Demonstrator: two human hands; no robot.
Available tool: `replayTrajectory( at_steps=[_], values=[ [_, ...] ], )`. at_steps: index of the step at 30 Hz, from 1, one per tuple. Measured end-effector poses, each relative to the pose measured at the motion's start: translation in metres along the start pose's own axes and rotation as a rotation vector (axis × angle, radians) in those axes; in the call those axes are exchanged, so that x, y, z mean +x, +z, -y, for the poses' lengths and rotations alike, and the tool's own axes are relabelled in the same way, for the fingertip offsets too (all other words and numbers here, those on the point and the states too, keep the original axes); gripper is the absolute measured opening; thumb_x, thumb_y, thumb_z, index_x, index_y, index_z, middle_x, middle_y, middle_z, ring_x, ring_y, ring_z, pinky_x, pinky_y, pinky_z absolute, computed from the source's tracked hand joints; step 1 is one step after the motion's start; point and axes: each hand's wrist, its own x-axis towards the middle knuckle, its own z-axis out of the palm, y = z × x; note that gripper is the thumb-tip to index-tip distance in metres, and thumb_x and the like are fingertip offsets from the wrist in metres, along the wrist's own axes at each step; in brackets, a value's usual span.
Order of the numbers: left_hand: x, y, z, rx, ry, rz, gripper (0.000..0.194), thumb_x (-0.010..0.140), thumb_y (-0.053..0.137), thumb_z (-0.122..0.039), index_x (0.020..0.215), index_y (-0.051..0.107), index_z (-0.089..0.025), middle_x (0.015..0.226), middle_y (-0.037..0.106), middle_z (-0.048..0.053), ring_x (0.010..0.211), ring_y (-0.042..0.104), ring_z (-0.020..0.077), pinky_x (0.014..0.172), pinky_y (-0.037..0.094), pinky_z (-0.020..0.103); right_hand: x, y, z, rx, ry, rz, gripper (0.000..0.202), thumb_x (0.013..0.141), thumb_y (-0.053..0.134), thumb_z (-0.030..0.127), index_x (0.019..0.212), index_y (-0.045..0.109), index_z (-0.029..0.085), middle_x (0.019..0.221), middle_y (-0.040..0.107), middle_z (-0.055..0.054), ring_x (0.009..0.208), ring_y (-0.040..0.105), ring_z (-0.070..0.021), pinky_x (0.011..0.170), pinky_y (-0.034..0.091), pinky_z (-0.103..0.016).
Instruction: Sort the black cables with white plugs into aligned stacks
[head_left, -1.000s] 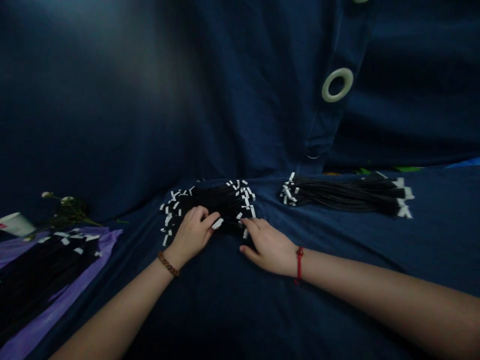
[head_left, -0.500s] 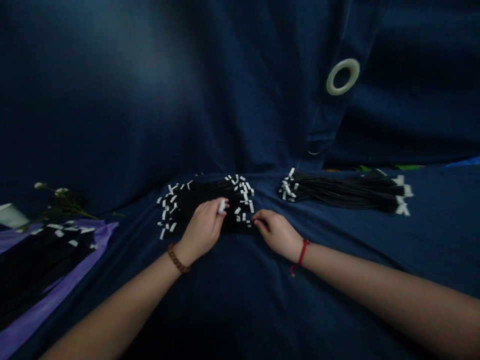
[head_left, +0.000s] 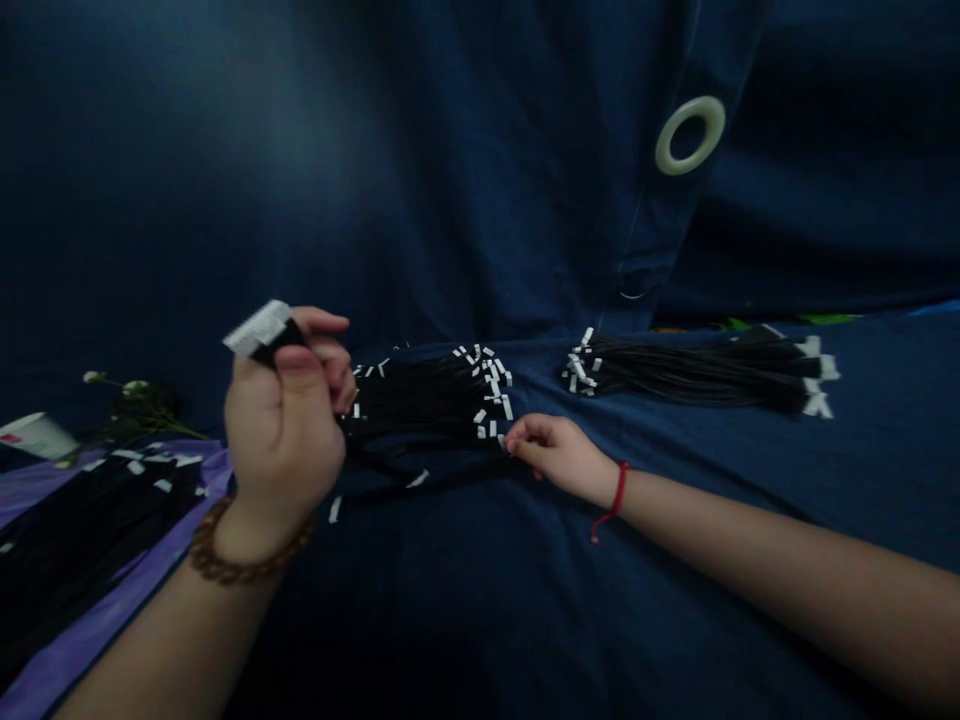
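Note:
My left hand (head_left: 289, 430) is raised left of the middle pile, its fingers closed on a black strip with a white end (head_left: 262, 330). Close to the pile's lower right corner, my right hand (head_left: 559, 455) pinches a white-tipped end of a black strip that stretches left over the cloth. The middle pile (head_left: 427, 395) is made of black strips with white tips, lying side by side. Two white tips lie loose below it on the left. Further right lies a bundle of black strips (head_left: 690, 372), also white at both ends.
At the left, more black strips (head_left: 90, 520) lie on a purple cloth (head_left: 127, 600). A white cup (head_left: 39, 436) and a sprig with white flowers (head_left: 146, 405) are behind them. A pale ring (head_left: 690, 136) sits on the dark blue cloth (head_left: 480, 180) at the back.
My left hand has moved left and up from over the pile, holding the white-ended strip. Strips at the pile's front now lie askew. My right hand has barely moved.

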Motion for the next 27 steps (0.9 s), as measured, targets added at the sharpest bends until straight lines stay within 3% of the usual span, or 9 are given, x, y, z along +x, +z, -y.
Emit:
replayTrajectory(
  at_steps=[3, 6, 10, 12, 14, 16, 19, 24, 27],
  values=[
    [0.011, 0.000, 0.003, -0.270, -0.208, -0.014, 0.026, 0.090, 0.047, -0.044, 0.090, 0.057, -0.020, 0.062, 0.038, -0.003, 0.047, 0.037, 0.0088, 0.043, 0.033, 0.024, 0.001, -0.001, -0.003, 0.041, -0.001, 0.006, 0.014, 0.087, 0.055, 0.026, 0.087, 0.058, 0.012, 0.070, 0.058, 0.001, 0.048, 0.048, -0.0050, 0.043, 0.038, -0.018],
    [0.014, -0.001, 0.005, -0.339, -0.345, 0.113, 0.027, 0.089, 0.047, -0.045, 0.093, 0.058, -0.020, 0.070, 0.044, -0.001, 0.057, 0.045, 0.0098, 0.052, 0.041, 0.025, 0.001, -0.001, -0.001, 0.060, 0.008, 0.004, 0.014, 0.086, 0.056, 0.026, 0.086, 0.058, 0.012, 0.069, 0.058, 0.002, 0.045, 0.046, -0.0045, 0.043, 0.037, -0.018],
    [-0.004, 0.011, 0.012, -0.203, -0.368, 0.301, 0.018, 0.087, 0.055, -0.036, 0.101, 0.055, -0.024, 0.072, 0.051, -0.003, 0.062, 0.052, 0.0095, 0.063, 0.044, 0.025, 0.001, -0.002, 0.002, 0.073, 0.028, 0.013, 0.013, 0.085, 0.057, 0.025, 0.086, 0.058, 0.012, 0.070, 0.058, 0.002, 0.046, 0.046, -0.0043, 0.042, 0.037, -0.017],
    [-0.017, 0.021, 0.025, -0.079, -0.501, 0.461, 0.018, 0.081, 0.062, -0.031, 0.095, 0.058, -0.021, 0.067, 0.054, -0.003, 0.059, 0.053, 0.0095, 0.059, 0.042, 0.022, 0.001, -0.002, 0.002, 0.075, 0.032, 0.013, 0.013, 0.086, 0.057, 0.024, 0.085, 0.058, 0.012, 0.071, 0.058, 0.002, 0.046, 0.046, -0.0040, 0.042, 0.036, -0.017],
    [-0.030, 0.031, 0.044, -0.090, -0.688, 0.586, 0.017, 0.078, 0.064, -0.033, 0.081, 0.060, -0.016, 0.057, 0.052, -0.003, 0.051, 0.050, 0.0093, 0.050, 0.039, 0.021, 0.001, -0.001, 0.003, 0.072, 0.032, 0.009, 0.013, 0.086, 0.057, 0.024, 0.085, 0.058, 0.012, 0.071, 0.058, 0.002, 0.045, 0.045, -0.0039, 0.042, 0.036, -0.017],
    [-0.039, 0.038, 0.062, -0.138, -0.783, 0.589, 0.026, 0.080, 0.059, -0.038, 0.070, 0.055, -0.015, 0.047, 0.041, -0.006, 0.040, 0.039, 0.0069, 0.043, 0.032, 0.019, 0.001, -0.001, 0.002, 0.067, 0.029, 0.005, 0.013, 0.085, 0.057, 0.024, 0.085, 0.058, 0.012, 0.071, 0.058, 0.002, 0.046, 0.046, -0.0041, 0.042, 0.036, -0.017],
    [-0.044, 0.041, 0.076, -0.236, -0.834, 0.505, 0.035, 0.085, 0.046, -0.049, 0.070, 0.044, -0.018, 0.047, 0.022, -0.011, 0.037, 0.022, 0.0046, 0.040, 0.026, 0.017, 0.001, -0.001, 0.002, 0.061, 0.032, 0.010, 0.012, 0.085, 0.058, 0.024, 0.085, 0.058, 0.012, 0.071, 0.058, 0.002, 0.046, 0.046, -0.0042, 0.042, 0.037, -0.017],
    [-0.029, 0.034, 0.066, -0.277, -0.775, 0.387, 0.039, 0.089, 0.028, -0.058, 0.073, 0.030, -0.022, 0.051, 0.012, -0.011, 0.040, 0.010, 0.0063, 0.039, 0.021, 0.017, 0.000, -0.001, 0.003, 0.081, 0.050, 0.025, 0.008, 0.082, 0.060, 0.020, 0.083, 0.060, 0.012, 0.068, 0.058, 0.003, 0.044, 0.044, -0.0039, 0.042, 0.036, -0.017],
    [-0.019, 0.027, 0.058, -0.149, -0.686, 0.378, 0.038, 0.091, 0.020, -0.056, 0.075, 0.030, -0.023, 0.051, 0.011, -0.010, 0.038, 0.011, 0.0074, 0.037, 0.020, 0.017, 0.000, -0.001, 0.004, 0.136, 0.082, 0.026, 0.009, 0.082, 0.061, 0.020, 0.082, 0.060, 0.012, 0.067, 0.057, 0.003, 0.044, 0.044, -0.0038, 0.042, 0.036, -0.017]
  ],
)
